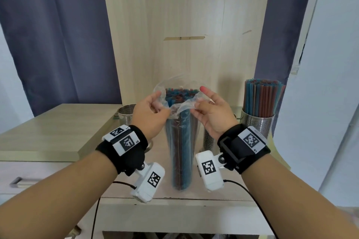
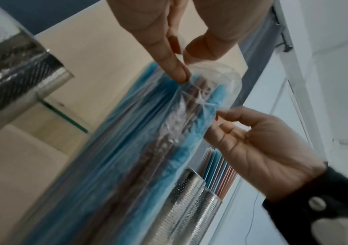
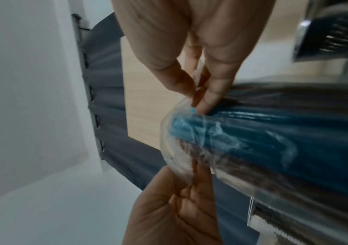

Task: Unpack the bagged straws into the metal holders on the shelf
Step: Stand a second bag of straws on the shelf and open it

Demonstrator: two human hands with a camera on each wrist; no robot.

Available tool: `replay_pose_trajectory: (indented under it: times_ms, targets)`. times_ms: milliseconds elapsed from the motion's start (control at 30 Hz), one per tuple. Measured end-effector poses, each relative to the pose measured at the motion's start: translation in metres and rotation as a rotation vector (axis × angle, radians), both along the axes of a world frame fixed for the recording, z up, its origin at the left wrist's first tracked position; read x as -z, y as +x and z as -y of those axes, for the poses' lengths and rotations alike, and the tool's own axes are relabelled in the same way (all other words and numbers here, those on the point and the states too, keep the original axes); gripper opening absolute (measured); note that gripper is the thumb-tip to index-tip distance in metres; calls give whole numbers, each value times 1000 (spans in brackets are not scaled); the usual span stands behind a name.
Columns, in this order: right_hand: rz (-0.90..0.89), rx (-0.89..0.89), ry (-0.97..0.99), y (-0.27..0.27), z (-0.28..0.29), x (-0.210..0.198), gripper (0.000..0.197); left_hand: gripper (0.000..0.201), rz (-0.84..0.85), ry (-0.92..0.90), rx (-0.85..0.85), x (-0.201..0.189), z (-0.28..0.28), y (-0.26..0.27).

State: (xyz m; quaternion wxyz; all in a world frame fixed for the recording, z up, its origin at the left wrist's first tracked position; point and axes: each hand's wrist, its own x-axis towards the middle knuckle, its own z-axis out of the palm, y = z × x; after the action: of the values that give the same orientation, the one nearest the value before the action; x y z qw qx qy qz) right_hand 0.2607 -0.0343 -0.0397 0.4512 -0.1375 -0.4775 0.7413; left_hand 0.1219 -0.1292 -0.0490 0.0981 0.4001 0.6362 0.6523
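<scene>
Head: straw bag (image 1: 179, 153) upright near shelf (image 1: 58, 122) front edge; left hand (image 1: 150, 115) and right hand (image 1: 212, 117) pinch its open mouth. Full holder (image 1: 257, 122) right. Left wrist: fingers (image 2: 175, 66) pinching plastic. Right wrist: same pinch, bag (image 3: 273, 140) blurred.
</scene>
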Motion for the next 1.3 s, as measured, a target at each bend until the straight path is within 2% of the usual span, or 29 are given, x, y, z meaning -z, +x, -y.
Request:
replay_pose_trajectory:
  times_ms: [67,100,167,233,300,367,433,533,633,767,900,967,1000,1067,1133,1200,1233,1300]
  targets:
    - [-61,-37,-18,-2,-1,6,45,64,146,29,67,0,-2,-2]
    - [-23,-53,33,-2,-1,7,45,65,236,43,106,-2,-3,-2]
    - [135,-102,243,0,-2,7,46,70,302,52,143,-5,-5,-2]
    - [330,-79,515,2,-5,5,49,84,241,43,139,-11,-5,0]
    - [430,114,703,0,-8,6,42,98,163,5,148,-15,-4,-1]
    - [444,375,823,-6,-10,11,31,91,61,-50,154,-15,-2,0]
    - [449,564,899,-12,-10,22,30,85,-62,-116,105,-13,0,5]
    - [430,664,928,-14,-7,45,37,92,-180,-170,-32,-3,5,13]
    - [457,678,979,-8,-3,59,18,77,-139,-138,-121,9,7,16]
    - [498,681,948,2,1,63,35,65,38,-85,-31,19,4,17]
    - [584,559,717,1,-2,38,27,91,250,-57,42,23,-1,12]
    - [632,521,675,-4,-11,29,17,93,287,-55,50,25,-4,6]
    - [652,485,683,-5,-15,25,19,88,291,-62,56,26,-5,4]
    - [688,366,698,-4,-19,22,34,75,224,-119,57,26,-5,0]
    - [714,264,718,0,-18,18,50,71,-45,-289,13,19,0,-3]
    - [688,174,736,4,-19,15,70,99,-384,-539,-78,10,4,-10]
    - [692,125,743,7,-20,12,83,115,-494,-636,-112,5,5,-17]
    - [746,38,759,11,-22,8,107,131,-574,-690,-44,-4,4,-27]
